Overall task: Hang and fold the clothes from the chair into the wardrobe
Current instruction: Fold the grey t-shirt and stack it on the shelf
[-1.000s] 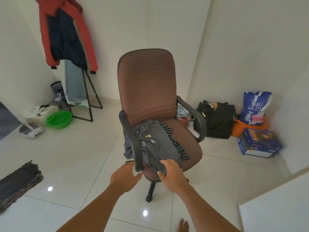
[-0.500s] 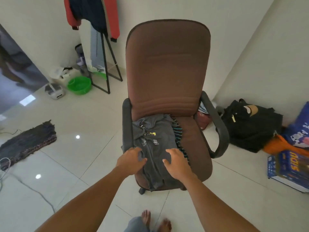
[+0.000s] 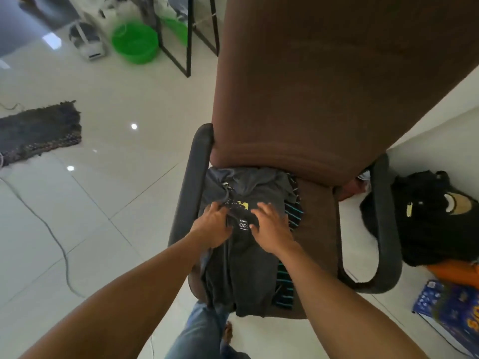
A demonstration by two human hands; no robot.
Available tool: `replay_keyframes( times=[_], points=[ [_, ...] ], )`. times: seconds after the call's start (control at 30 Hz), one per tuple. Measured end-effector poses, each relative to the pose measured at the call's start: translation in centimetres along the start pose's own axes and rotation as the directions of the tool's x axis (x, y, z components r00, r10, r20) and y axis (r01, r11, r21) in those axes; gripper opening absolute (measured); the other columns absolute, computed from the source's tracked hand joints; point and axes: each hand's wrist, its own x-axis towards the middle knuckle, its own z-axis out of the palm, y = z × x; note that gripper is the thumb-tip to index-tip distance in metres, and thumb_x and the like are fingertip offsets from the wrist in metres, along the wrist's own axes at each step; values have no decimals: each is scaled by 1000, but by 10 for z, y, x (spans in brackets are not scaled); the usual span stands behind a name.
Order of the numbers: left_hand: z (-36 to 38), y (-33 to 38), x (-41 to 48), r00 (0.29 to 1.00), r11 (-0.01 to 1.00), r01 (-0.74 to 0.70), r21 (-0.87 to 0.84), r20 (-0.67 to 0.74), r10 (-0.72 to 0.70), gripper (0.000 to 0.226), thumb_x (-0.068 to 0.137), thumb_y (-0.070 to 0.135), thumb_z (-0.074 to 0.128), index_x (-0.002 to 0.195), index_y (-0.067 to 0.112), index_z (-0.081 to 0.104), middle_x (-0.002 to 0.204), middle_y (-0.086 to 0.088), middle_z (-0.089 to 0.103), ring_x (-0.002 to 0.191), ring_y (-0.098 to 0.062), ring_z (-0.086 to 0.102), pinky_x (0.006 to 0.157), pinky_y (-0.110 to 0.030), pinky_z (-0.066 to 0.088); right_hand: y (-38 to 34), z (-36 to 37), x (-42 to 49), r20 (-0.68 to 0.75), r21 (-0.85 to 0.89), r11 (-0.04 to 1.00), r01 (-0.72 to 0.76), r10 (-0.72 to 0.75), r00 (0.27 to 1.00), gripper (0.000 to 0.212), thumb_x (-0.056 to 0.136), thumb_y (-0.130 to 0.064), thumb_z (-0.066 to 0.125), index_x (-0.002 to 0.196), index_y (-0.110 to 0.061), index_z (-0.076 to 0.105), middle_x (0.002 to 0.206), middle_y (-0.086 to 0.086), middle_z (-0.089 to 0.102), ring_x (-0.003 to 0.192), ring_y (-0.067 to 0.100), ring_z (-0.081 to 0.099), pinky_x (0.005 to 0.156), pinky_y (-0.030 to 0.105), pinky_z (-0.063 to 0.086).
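Directly under me the grey shirt point(image 3: 241, 275) lies along the chair point(image 3: 311, 86) seat, backrest to front edge; my left hand point(image 3: 213, 228) bunches its cloth in curled fingers, and my right hand point(image 3: 270, 230) rests on it with fingers spread.

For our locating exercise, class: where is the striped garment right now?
Head view: the striped garment lies on the brown chair's seat, peeking out from under the dark grey shirt's right edge, beside the right hand.
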Motion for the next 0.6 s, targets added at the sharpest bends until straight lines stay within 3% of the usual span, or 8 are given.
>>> replay_keyframes(
  times=[0.17,0.3,0.37,0.5,0.6],
  points=[
    [17,-10,60,996,988,66,139,57,-74,76,89,43,60,155,20,29,162,-4,13,150,-30,7,118,-53,25,16,9,72,109,-116,989,96,-83,991,50,100,-34,51,148,-25,41,165,-6,7,154,26,-4,115,72,11],
    [27,-17,82,982,971,103,215,136,-134,71,90,50,56,153,25,35,164,-4,4,150,-31,2,117,-57,23,14,13,107,222,-222,948,228,-179,959,39,100,-29,52,138,-25,53,166,-8,-3,153,31,-12,113,76,3],
    [31,-22,89,971,960,122,251,169,-167,70,91,52,54,153,27,34,165,-3,1,150,-31,0,116,-58,20,11,14,120,258,-268,937,223,-154,954,33,100,-30,52,132,-24,57,167,-9,-7,152,32,-15,112,76,-2],
    [31,-29,96,967,965,166,204,156,-200,71,93,47,53,155,23,29,162,1,18,146,-28,21,111,-50,30,12,15,134,264,-300,938,174,-94,960,46,98,-26,54,143,-18,46,167,-5,0,152,33,-11,111,77,-2],
    [29,-28,94,982,979,168,115,72,-177,61,93,43,52,150,25,38,152,1,37,136,-28,40,109,-48,35,13,12,132,204,-253,949,189,-138,969,60,97,-20,57,152,-16,33,162,-4,16,153,29,0,113,75,1]
  ],
)
